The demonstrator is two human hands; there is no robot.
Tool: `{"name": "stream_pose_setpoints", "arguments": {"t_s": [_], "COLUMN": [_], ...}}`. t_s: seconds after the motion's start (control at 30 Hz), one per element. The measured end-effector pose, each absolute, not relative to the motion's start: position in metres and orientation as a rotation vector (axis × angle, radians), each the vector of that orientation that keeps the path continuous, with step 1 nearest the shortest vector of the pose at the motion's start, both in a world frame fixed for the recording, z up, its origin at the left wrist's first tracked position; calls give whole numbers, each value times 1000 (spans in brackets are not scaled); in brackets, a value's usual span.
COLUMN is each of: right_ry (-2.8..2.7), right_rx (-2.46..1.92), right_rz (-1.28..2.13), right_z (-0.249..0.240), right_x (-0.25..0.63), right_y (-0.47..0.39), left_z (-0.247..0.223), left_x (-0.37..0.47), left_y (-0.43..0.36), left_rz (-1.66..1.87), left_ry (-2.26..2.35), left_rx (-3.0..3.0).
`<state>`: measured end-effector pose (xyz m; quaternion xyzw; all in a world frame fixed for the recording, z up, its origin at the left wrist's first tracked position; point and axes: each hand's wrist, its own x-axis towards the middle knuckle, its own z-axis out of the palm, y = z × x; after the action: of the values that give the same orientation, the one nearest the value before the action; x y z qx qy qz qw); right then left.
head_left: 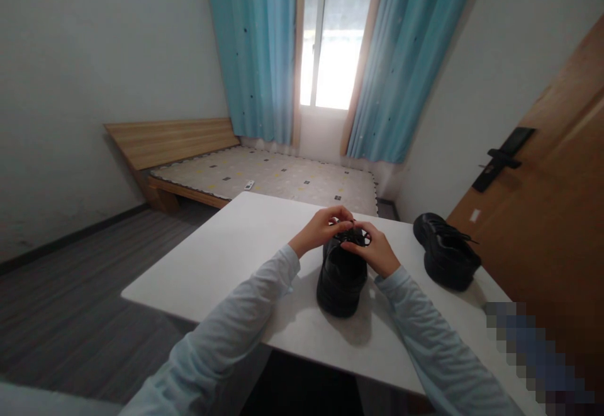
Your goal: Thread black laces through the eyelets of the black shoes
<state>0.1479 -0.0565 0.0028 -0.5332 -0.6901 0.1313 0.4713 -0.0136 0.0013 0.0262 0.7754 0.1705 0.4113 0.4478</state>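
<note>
A black lace-up shoe stands on the white table, heel toward me. Both my hands are at its laces. My left hand pinches the laces from the left side, fingers curled. My right hand grips them from the right, thumb and fingers closed on the lace. My pale blue sleeves reach in from the bottom of the view. A second black shoe sits apart at the table's right side, laces loose on top.
A wooden door with a black handle stands close on the right. A low wooden bed lies under the window with blue curtains. Dark floor stretches to the left of the table.
</note>
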Motion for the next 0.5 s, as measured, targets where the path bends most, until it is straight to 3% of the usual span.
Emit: {"name": "stream_pose_setpoints", "arguments": {"t_s": [0.2, 0.5], "right_ry": [-1565, -1486], "right_rx": [-1338, -1169], "right_rz": [391, 602], "right_z": [0, -6], "right_x": [135, 136], "right_y": [-57, -55], "left_z": [31, 52], "left_x": [-11, -11], "left_y": [-10, -36], "left_rz": [939, 962], "left_ry": [250, 348], "left_rx": [1757, 1927]}}
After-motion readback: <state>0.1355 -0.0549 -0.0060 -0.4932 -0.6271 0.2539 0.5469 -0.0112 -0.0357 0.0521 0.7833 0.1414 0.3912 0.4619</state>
